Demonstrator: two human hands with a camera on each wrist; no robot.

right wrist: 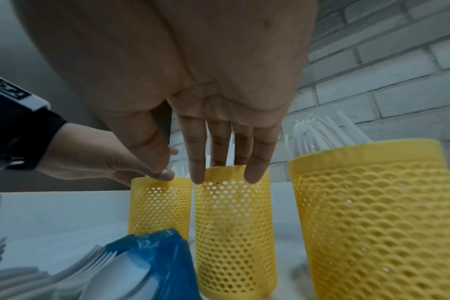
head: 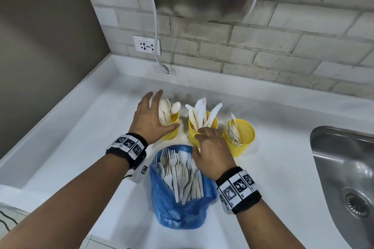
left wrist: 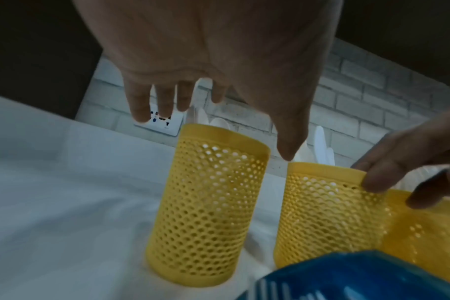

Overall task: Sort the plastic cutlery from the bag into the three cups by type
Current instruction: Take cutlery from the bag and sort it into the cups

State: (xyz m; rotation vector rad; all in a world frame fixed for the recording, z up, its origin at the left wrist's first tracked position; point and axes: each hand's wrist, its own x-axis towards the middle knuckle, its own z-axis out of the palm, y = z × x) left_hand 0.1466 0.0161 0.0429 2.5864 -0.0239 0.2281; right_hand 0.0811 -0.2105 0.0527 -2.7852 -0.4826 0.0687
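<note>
Three yellow perforated cups stand in a row. The left cup [head: 172, 127] [left wrist: 208, 203] holds spoons, the middle cup [head: 199, 129] [right wrist: 231, 223] knives, the right cup [head: 241, 139] [right wrist: 378, 223] forks. My left hand [head: 153, 113] [left wrist: 234, 97] hovers over the spoon cup with fingers spread and straight, its thumb near the front rim, palm empty. My right hand [head: 202, 137] [right wrist: 195, 172] has straight fingertips on the middle cup's near rim and holds nothing. In front lies the blue bag [head: 178, 208] [right wrist: 154, 253], open, with several forks, spoons and knives inside.
A steel sink [head: 344, 167] sits at the right. The white counter [head: 91, 127] ends at a brick wall with a socket [head: 146, 44] and a loose plug on a cord [head: 165, 67]. A grey wall closes the left side.
</note>
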